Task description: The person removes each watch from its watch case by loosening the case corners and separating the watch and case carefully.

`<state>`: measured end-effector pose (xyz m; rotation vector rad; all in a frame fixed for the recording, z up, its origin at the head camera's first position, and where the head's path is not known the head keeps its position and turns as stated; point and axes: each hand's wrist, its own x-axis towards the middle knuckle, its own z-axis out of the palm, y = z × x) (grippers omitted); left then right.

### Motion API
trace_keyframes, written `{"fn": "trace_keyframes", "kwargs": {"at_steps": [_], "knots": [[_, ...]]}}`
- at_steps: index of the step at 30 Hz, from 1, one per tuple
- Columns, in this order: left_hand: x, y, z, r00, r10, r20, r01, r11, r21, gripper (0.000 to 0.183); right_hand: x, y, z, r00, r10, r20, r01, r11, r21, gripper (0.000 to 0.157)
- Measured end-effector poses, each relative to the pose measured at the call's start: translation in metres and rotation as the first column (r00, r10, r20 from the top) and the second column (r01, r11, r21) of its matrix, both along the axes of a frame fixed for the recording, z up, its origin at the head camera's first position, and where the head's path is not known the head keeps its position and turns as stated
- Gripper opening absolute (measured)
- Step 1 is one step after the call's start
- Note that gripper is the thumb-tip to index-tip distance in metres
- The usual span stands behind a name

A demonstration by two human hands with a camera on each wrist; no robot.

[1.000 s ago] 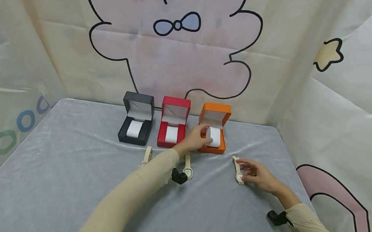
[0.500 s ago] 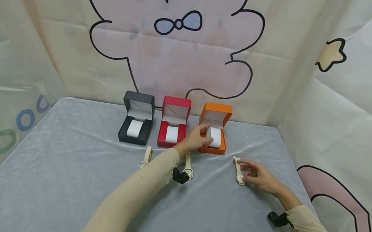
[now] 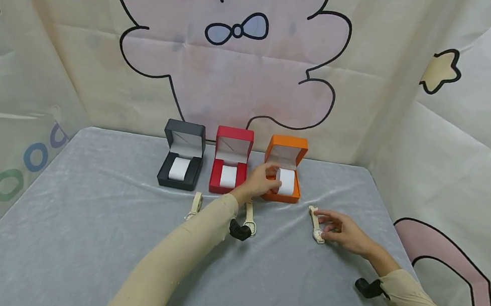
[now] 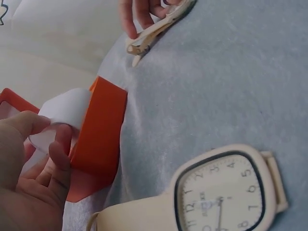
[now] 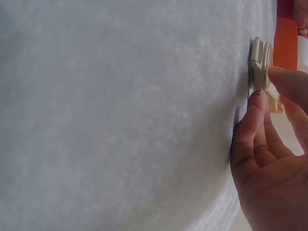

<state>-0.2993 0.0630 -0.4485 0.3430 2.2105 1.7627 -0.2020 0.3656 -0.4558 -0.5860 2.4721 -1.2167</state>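
At the back right, an orange watch box (image 3: 289,143) stands with its lid raised. My left hand (image 3: 258,180) reaches into it and pinches the end of its white cushion (image 4: 70,107) between thumb and fingers; the cushion sits in the box. To the right, a cream wristwatch (image 3: 315,226) lies lengthwise on the cloth. My right hand (image 3: 347,234) holds it at the side, thumb on the watch face and fingertips at the lower edge in the right wrist view. Another cream wristwatch (image 4: 221,192) lies under my left wrist.
A red watch box (image 3: 232,146) and a dark grey watch box (image 3: 183,138) stand with lids raised left of the orange one, each with a white cushion. A third cream wristwatch (image 3: 196,203) is partly hidden by my left sleeve. Grey velvety cloth (image 3: 83,215) covers the table.
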Motion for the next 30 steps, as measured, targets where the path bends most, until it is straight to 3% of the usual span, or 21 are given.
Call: {"fn": "trace_keyframes", "kwargs": {"at_steps": [9, 14, 24, 30], "knots": [[0.0025, 0.001, 0.0035, 0.994, -0.002, -0.114, -0.014, 0.99, -0.137, 0.051, -0.0009, 0.001, 0.0016, 1.0, 0.003, 0.023, -0.003, 1.0, 0.008, 0.059], [0.0034, 0.0015, 0.0022, 0.992, -0.001, -0.127, -0.019, 0.987, -0.157, 0.049, -0.0005, 0.0014, 0.0022, 0.999, 0.001, 0.038, -0.002, 1.0, 0.021, 0.06], [0.0035, 0.0019, -0.0031, 0.992, -0.005, -0.124, -0.009, 0.994, -0.108, 0.05, 0.0025, 0.0, 0.0033, 1.0, 0.012, 0.019, -0.012, 1.0, -0.015, 0.058], [0.002, 0.0014, -0.0044, 0.991, -0.016, -0.129, -0.005, 0.987, -0.163, 0.051, 0.0034, -0.0006, 0.0052, 0.999, 0.013, 0.031, -0.012, 1.0, -0.022, 0.057]]}}
